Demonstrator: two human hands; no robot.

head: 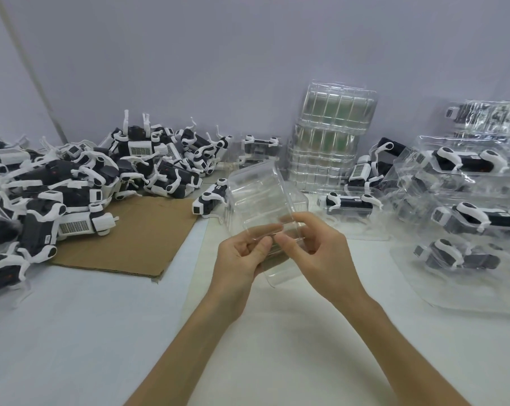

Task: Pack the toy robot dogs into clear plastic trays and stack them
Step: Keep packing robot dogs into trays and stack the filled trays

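Observation:
I hold an empty clear plastic tray (pixel 258 197) above the middle of the table, tilted up and away from me. My left hand (pixel 240 260) pinches its near edge from the left, and my right hand (pixel 313 253) pinches the same edge from the right. A large heap of black-and-white toy robot dogs (pixel 72 183) covers the left side. One loose dog (pixel 208 202) lies just behind the tray. Packed trays with dogs inside (pixel 464 218) are stacked at the right.
A tall stack of empty clear trays (pixel 327 136) stands at the back centre against the wall. A flat piece of brown cardboard (pixel 136 238) lies under the heap's edge. Another packed dog (pixel 352 202) sits right of centre. White tabletop (pixel 277 332) lies in front of me.

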